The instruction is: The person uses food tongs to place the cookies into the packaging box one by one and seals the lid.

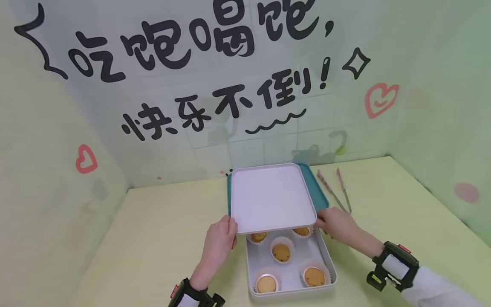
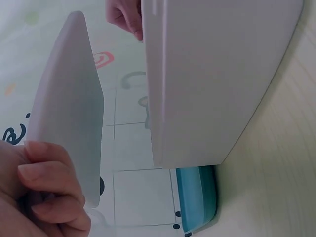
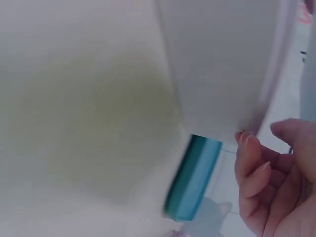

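A white rectangular lid (image 1: pixel 273 198) is raised and tilted over the back part of a white box (image 1: pixel 293 294). My left hand (image 1: pixel 219 238) grips the lid's near left corner with curled fingers, also seen in the left wrist view. At the lid's near right corner is my right hand (image 1: pixel 339 224). In the right wrist view its fingertips are right at the box's rim, the thumb apart from them. Several small muffins (image 1: pixel 281 253) in white paper cups sit inside the box; the lid partly covers the back ones.
Behind the box, a teal tray (image 1: pixel 318 192) shows from under the lid. Tongs (image 1: pixel 337 192) lie spread on the pale wooden table (image 1: pixel 168 238) to the right of it. A wall (image 1: pixel 215 145) with lettering stands along the table's back edge.
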Demonstrator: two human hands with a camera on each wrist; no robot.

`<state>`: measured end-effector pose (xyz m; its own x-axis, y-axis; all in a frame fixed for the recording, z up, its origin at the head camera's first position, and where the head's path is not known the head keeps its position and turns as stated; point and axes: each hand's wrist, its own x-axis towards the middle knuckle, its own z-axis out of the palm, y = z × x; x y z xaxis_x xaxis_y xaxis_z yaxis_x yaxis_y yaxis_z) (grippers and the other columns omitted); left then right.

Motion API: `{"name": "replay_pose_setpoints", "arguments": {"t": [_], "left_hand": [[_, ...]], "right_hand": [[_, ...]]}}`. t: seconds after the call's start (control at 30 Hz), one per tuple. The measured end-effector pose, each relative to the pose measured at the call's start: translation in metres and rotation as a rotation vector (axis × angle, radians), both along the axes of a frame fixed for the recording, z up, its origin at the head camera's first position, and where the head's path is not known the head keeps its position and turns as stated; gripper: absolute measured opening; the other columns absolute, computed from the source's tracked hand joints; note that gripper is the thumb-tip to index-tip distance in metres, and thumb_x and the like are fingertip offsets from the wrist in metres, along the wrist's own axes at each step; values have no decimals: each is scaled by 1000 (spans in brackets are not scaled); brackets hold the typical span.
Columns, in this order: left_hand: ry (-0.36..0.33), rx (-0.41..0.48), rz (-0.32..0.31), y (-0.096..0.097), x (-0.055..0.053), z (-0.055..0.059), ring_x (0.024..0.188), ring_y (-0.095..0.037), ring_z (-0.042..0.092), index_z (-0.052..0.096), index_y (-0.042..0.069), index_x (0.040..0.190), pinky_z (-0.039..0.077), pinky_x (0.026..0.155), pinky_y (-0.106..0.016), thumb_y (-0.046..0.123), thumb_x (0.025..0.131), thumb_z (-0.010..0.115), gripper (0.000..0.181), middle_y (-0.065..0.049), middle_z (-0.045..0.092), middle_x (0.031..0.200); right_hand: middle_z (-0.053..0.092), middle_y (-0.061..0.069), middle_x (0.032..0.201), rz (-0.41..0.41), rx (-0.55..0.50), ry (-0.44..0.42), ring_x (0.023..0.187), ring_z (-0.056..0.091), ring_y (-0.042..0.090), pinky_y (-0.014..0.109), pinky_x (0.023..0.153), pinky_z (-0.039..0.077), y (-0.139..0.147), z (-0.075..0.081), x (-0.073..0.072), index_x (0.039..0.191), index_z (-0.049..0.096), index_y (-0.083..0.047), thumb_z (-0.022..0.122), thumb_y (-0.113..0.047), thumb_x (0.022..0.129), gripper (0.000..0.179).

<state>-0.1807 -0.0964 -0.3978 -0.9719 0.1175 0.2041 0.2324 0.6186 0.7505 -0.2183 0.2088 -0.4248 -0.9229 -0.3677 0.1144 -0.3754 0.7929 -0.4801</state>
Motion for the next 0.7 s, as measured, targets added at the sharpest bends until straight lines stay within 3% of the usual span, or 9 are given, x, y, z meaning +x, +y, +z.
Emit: {"name": "replay_pose_setpoints", "arguments": {"t": [0.17, 0.33, 0.57, 0.7], "left_hand": [[0, 12, 0, 2, 1, -1, 38, -11, 39, 43, 6, 68, 30, 39, -24, 8, 92, 36, 26, 3, 40, 45], [-8, 24, -5, 3, 3, -3, 38, -11, 39, 44, 5, 69, 30, 39, -23, 8, 93, 36, 25, 3, 40, 46], [-33, 25, -38, -1, 5, -4, 39, -12, 39, 44, 5, 69, 30, 40, -24, 9, 92, 38, 25, 3, 40, 46], [-4, -17, -80, -6, -4, 0, 41, -9, 37, 51, 0, 79, 29, 40, -23, 7, 87, 46, 12, 3, 41, 51]], "right_hand": [[49, 1, 54, -49, -229, -51, 40, 46, 14, 27, 41, 37, 0, 22, -10, 71, 56, -6, 41, -23, 97, 35], [49, 9, 51, -99, -486, -197, 41, 47, 23, 29, 39, 35, -7, 36, -16, 71, 54, -2, 37, -36, 97, 46], [39, 2, 48, -82, -508, -248, 42, 37, 14, 25, 40, 30, -13, 35, -19, 69, 52, -3, 47, -28, 95, 36], [35, 1, 50, -62, -536, -254, 43, 31, 12, 23, 42, 27, -10, 33, -19, 65, 47, -2, 48, -23, 94, 36]]}}
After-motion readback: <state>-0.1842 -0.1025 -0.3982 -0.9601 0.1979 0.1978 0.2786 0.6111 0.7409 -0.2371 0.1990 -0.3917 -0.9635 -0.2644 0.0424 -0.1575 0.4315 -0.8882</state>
